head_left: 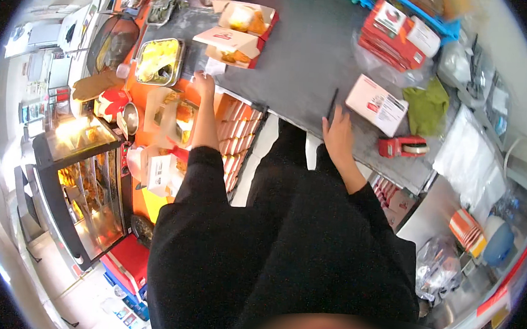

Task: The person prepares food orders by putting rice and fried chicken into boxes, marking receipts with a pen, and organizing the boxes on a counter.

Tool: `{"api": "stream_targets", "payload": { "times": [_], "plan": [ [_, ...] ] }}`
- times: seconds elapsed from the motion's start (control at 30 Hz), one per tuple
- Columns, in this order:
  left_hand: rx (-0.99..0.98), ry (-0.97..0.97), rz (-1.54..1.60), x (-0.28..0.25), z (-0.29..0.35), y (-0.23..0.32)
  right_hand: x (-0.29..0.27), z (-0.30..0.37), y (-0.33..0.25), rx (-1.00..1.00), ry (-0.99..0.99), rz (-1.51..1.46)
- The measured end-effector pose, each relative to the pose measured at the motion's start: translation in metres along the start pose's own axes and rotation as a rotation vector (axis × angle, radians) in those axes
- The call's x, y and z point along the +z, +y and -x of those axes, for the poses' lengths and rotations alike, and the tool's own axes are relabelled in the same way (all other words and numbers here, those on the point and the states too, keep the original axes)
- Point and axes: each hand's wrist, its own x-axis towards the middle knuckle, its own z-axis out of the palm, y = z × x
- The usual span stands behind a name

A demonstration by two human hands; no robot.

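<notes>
My left hand [204, 84] reaches to the near edge of the dark counter [302, 45], its fingers closed at a small white packet [215, 67]. Just beyond it stands an open red and white takeaway box [234, 40] with fried-looking food inside; a second open box [247, 18] stands behind. At the counter's right part, my right hand [339, 133] rests with its fingers stretched out and apart. A thin black stick, perhaps a pen [333, 102], lies by its thumb and fingers. A closed white box [376, 104] sits to the right of that hand.
To the left are a foil tray of yellow food [159, 61], open paper boxes [178, 122] and a lit glass food warmer [87, 195]. On the right lie a red tape dispenser [403, 147], a green cloth [426, 105] and stacked red boxes [394, 42]. Folded cartons [238, 138] fill a shelf below.
</notes>
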Motion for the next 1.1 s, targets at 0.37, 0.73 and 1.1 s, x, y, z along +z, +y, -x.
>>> {"api": "stream_targets", "payload": {
  "times": [0.37,0.73,1.1],
  "plan": [
    [-0.275,-0.784,0.656,-0.026,0.041,0.058,0.082,-0.049,0.023,0.231,0.057,-0.937],
    [0.656,-0.784,0.419,0.041,0.037,0.217,0.1,-0.113,-0.077,0.145,0.287,-2.07],
    [0.721,-0.775,0.416,0.061,0.038,0.222,0.16,-0.173,-0.069,0.253,0.741,-0.683]
  ]
}}
